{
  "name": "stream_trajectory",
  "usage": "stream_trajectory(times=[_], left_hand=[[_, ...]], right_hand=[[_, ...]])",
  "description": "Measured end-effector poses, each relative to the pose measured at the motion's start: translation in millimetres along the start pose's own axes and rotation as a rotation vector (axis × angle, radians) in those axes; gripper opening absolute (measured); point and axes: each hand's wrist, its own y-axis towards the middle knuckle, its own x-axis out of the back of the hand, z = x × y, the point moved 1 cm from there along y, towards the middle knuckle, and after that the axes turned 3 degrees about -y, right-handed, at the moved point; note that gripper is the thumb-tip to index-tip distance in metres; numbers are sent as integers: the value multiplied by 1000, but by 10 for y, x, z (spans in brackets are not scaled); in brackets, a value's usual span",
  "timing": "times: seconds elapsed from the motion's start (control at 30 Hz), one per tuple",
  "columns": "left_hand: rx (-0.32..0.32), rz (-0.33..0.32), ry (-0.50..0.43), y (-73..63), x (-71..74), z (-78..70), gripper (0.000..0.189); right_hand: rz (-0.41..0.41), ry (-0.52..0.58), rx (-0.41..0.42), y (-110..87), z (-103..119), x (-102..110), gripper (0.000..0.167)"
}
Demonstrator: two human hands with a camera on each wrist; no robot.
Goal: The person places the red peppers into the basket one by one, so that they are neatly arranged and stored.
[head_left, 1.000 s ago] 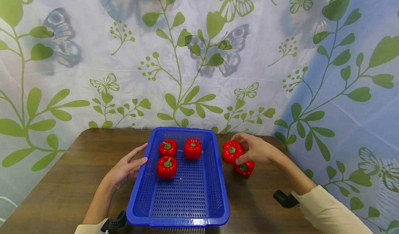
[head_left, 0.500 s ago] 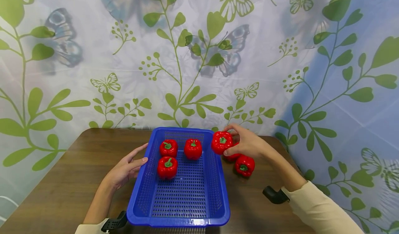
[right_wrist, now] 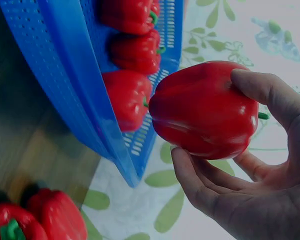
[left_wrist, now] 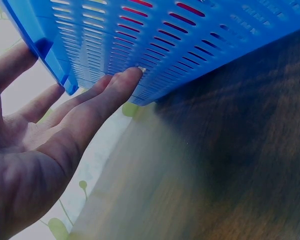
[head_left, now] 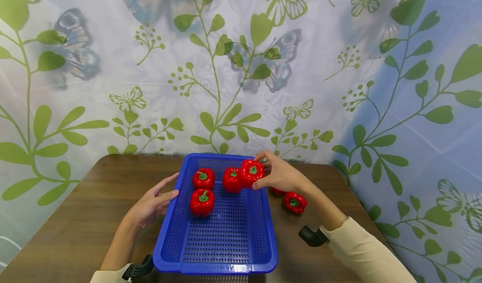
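My right hand (head_left: 280,175) grips a red bell pepper (head_left: 252,173) between thumb and fingers, stem upward, over the right rim of a blue basket (head_left: 216,268). The right wrist view shows the held pepper (right_wrist: 205,110) with its green stem toward the palm. Inside the basket sit several red peppers: one at back left (head_left: 203,178), one in front of it (head_left: 202,202), and another (head_left: 230,180) partly covered by the held pepper. My left hand (head_left: 152,203) rests its extended fingers against the basket's left side; in the left wrist view its fingertips touch the slotted wall (left_wrist: 155,55).
On the brown wooden table (head_left: 86,207), right of the basket, lies a red pepper (head_left: 295,202). Another pepper (head_left: 277,191) behind it is mostly hidden by my right hand. A patterned cloth (head_left: 226,86) with leaves and butterflies hangs behind the table.
My right hand has lifted a pepper from the group on the right and carried it left over the basket's rim. A pepper beneath it came into view. My left hand has stayed in place.
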Motion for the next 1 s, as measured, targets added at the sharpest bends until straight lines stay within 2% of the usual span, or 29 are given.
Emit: stream_trajectory(times=[0.2, 0.47, 0.73, 0.87, 1.0], left_hand=[[-3, 9, -7, 4, -3, 2, 65], [-7, 22, -12, 0, 12, 8, 66], [-2, 8, -12, 11, 8, 16, 66], [0, 3, -11, 5, -6, 15, 66], [-3, 3, -6, -7, -17, 23, 66]], right_hand=[[-15, -23, -28, 70, -22, -164, 67], [-20, -53, -17, 119, -75, -343, 64], [-93, -151, -60, 164, -186, -469, 62], [-104, -174, -36, 180, -252, -507, 61], [-80, -186, -7, 180, -309, -553, 60]])
